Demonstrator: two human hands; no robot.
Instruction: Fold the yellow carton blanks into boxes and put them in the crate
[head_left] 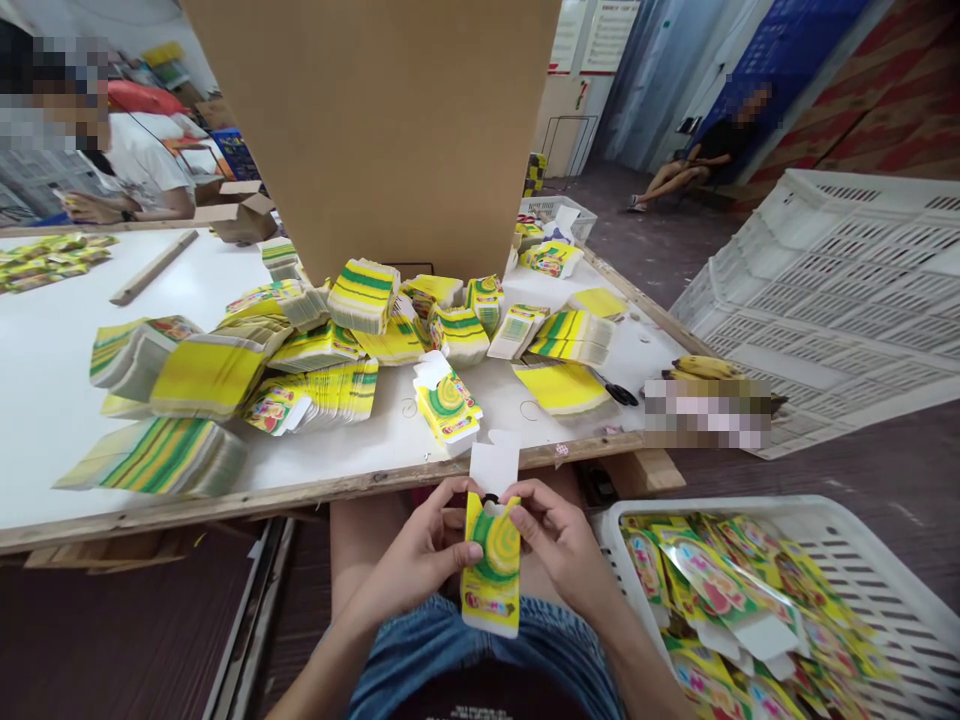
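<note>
Between my two hands, above my lap, is a small yellow and green printed carton [491, 570] with its white top flap raised. My left hand [435, 545] grips its left edge, thumb on the printed front and fingers behind. On the opposite side, my right hand [551, 535] pinches the upper right edge near the opening. Part of the fingers of both hands is hidden by the carton. Just beyond it, a short stack of similar flat cartons [448, 405] lies at the table's front edge.
Bundles of flat printed cartons [364, 295] cover the middle of the white table [360, 440]. A tall cardboard sheet [375, 130] stands behind them. Black-handled scissors [621, 393] and bananas [701, 368] lie right. A white basket [615, 540] holds many cartons. Two other people sit farther off.
</note>
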